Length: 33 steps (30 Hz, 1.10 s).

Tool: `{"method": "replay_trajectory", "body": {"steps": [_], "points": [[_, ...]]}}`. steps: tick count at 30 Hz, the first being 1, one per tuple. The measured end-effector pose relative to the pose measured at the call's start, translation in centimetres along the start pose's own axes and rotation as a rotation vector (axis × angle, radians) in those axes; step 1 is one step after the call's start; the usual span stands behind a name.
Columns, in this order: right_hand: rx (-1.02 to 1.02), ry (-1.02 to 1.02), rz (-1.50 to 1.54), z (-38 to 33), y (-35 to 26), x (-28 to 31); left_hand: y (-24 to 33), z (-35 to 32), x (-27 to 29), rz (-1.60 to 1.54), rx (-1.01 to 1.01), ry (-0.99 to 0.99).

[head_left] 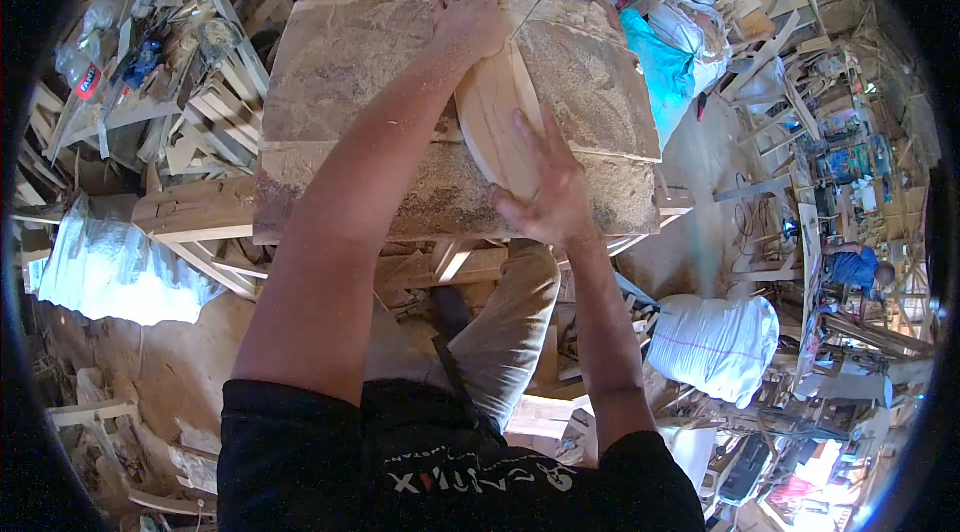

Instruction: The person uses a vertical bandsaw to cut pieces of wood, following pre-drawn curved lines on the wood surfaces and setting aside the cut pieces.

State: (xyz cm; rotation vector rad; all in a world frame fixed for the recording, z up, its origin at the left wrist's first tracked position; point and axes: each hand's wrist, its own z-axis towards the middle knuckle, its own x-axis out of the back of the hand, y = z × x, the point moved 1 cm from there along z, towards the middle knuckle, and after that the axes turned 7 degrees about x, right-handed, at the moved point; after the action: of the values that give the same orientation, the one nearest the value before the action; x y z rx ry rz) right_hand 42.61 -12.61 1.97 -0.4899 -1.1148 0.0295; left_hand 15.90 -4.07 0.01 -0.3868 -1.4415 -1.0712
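A pale, curved wooden board [490, 127] lies on a dusty, sawdust-covered tabletop [350, 62]; a line runs along its face. My left hand [470, 22] rests by the board's far end, its fingers spread on the tabletop and its palm covering part of the wood. Toward the near end, my right hand [548, 182] grips the board, thumb near the left edge and fingers along the right. A thin saw blade [533, 14] shows just right of my left hand, at the board's far tip. What it joins at the top is blurred.
Wood offcuts [215, 117] pile up at the left, beside a plastic bottle [88, 77]. A turquoise bag [660, 67] touches the table's right side. A stuffed white sack [715, 342] stands at the lower right. Another person [855, 269] is far right.
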Motion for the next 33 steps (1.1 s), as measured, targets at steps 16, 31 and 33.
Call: {"method": "replay_trajectory", "body": {"steps": [16,31,33], "points": [[0.033,0.019,-0.027,-0.1,0.6,0.2,0.3,0.4,0.0,0.036,0.007,-0.054],[0.022,0.023,0.005,-0.3,1.5,0.0,0.1,1.7,-1.9,0.005,0.006,-0.029],[0.021,0.027,0.032,0.0,1.1,0.0,-0.5,2.6,-1.6,0.099,-0.033,-0.106]]}}
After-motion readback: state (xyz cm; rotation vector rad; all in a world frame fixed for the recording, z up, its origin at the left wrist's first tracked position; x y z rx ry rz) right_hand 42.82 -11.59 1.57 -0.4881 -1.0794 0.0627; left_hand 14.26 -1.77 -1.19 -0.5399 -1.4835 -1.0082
